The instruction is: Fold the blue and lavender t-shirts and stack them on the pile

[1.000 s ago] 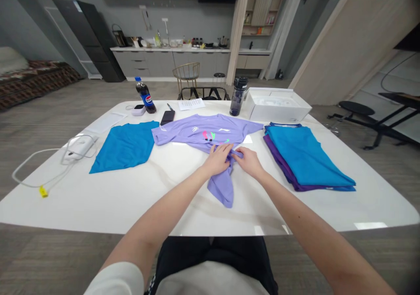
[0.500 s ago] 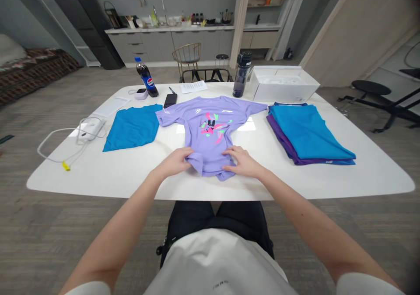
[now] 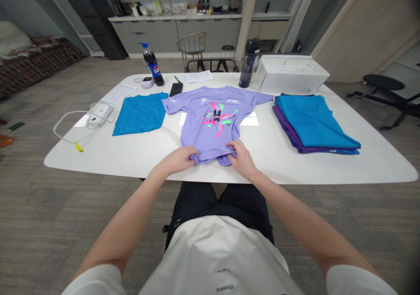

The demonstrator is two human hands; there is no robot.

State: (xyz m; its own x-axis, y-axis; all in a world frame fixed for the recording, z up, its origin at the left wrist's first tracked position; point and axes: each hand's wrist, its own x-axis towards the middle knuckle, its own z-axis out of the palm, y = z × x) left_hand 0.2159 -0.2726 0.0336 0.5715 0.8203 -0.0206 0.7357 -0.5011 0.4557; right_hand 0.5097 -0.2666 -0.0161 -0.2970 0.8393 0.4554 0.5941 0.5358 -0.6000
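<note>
Left hand (image 3: pixel 177 160) and right hand (image 3: pixel 241 155) edged inward, gripping the lilac T-shirt's hem (image 3: pixel 213 157).

This looks like a shared open-plan room, part studio or office lounge, part home: a grey-fronted kitchenette counter (image 3: pixel 173 32) lines the back wall, with a gold wire chair (image 3: pixel 192 43) before it, a patterned couch (image 3: pixel 39 50) at left, a black stool (image 3: pixel 383 82) at right, and a large white table (image 3: pixel 131 159) in the middle.
</note>
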